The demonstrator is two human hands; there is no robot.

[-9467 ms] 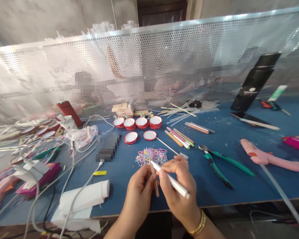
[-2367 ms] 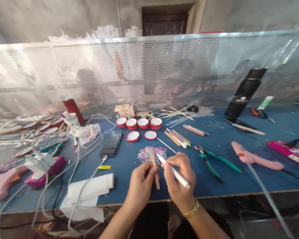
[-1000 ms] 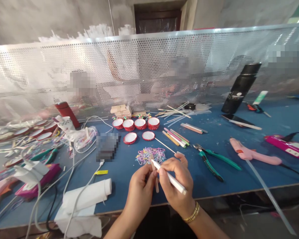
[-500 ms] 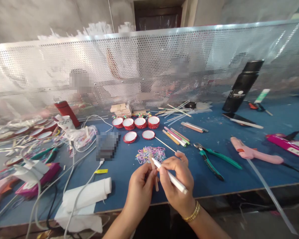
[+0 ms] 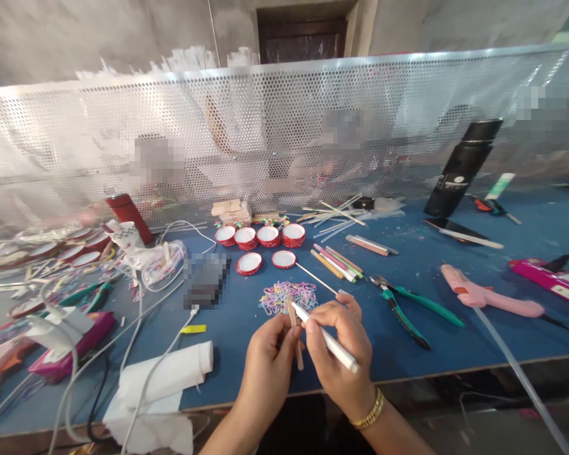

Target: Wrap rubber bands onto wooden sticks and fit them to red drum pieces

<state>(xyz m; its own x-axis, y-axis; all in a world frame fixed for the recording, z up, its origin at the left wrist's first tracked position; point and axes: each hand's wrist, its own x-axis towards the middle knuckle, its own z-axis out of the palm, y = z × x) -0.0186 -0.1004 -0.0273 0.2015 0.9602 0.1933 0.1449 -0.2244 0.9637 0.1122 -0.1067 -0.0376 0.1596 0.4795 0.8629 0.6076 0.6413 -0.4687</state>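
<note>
Near the table's front edge, my left hand (image 5: pixel 271 354) pinches a thin flat wooden stick (image 5: pixel 299 359) held nearly upright. My right hand (image 5: pixel 342 344) grips a white pen (image 5: pixel 334 347), its tip touching or very close to the stick's upper part. Just beyond the fingers lies a pile of pastel rubber bands (image 5: pixel 284 296). A small red-rimmed white disc (image 5: pixel 283 258) with a thin stick (image 5: pixel 317 278) lies behind the pile, that stick reaching toward my right fingers. Another red-rimmed disc (image 5: pixel 249 263) is left of it, with stacked discs (image 5: pixel 268 236) farther back.
Green-handled pliers (image 5: pixel 401 316), a pink glue gun (image 5: pixel 493 299) and coloured sticks (image 5: pixel 336 262) lie to the right. A black bottle (image 5: pixel 459 170) stands behind. On the left are a phone (image 5: pixel 207 281), cables, a white roll (image 5: pixel 171 373) and a red bottle (image 5: pixel 129 218). A perforated screen (image 5: pixel 275 95) spans the back.
Both hands keep their holds on the stick and pen, with almost no movement. The whole view has shifted slightly.
</note>
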